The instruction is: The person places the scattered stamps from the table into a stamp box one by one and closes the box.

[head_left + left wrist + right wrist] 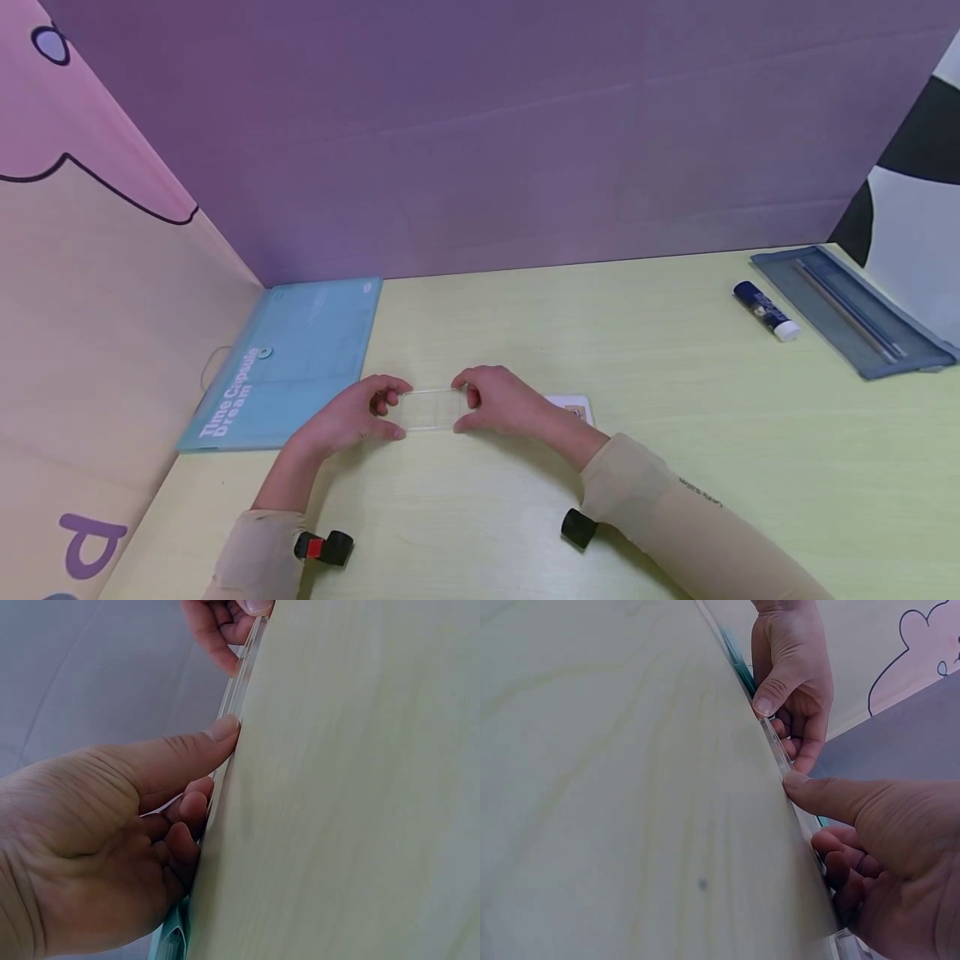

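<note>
A small clear rectangular plastic case (431, 410) lies flat, close over the table, between both hands. My left hand (352, 414) pinches its left end, thumb at the near corner and index finger at the far one. At the opposite end my right hand (504, 402) pinches it the same way, the other fingers curled in. Seen edge-on in the left wrist view, the case (241, 679) is thin, with layered edges. A white card (581, 406) with a small picture lies beside the right wrist, partly hidden by it.
A blue document folder (307, 358) lies at the left, just beyond my left hand. Toward the back right are a dark blue glue stick (767, 311) with a white end and a blue-grey zip pouch (855, 312) holding slim items. A purple partition (525, 142) closes off the back.
</note>
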Motion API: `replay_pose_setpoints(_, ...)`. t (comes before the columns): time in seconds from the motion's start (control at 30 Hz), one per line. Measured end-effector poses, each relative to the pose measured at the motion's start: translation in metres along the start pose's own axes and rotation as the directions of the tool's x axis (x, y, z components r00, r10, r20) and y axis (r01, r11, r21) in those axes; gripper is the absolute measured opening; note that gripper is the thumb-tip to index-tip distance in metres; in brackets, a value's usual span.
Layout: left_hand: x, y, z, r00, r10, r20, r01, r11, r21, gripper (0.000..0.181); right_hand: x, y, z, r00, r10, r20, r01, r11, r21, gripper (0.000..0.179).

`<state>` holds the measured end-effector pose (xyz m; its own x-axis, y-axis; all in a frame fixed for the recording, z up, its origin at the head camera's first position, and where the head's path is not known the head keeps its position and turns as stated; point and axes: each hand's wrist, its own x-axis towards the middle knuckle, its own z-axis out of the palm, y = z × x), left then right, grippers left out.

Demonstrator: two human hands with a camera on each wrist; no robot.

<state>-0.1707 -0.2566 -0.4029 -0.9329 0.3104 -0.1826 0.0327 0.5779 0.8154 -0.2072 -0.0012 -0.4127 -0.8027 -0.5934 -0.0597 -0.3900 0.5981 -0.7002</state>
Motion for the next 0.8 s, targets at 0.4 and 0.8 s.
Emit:
replay_pose_setpoints(0.4,0.003,-0.001,0.000,1.000,-0.006,-0.004,0.006,1.000,0.030,0.055,-0.002,0.004,-0.004,0.999,-0.039,0.003,0.039,0.998,0.048,0.050)
replay_pose_setpoints(0.8,0.003,0.009,0.003,1.000,-0.006,0.008,0.006,0.999,0.034,0.054,-0.008,0.009,-0.014,0.998,-0.064,0.024,0.061,0.993,0.103,0.051)
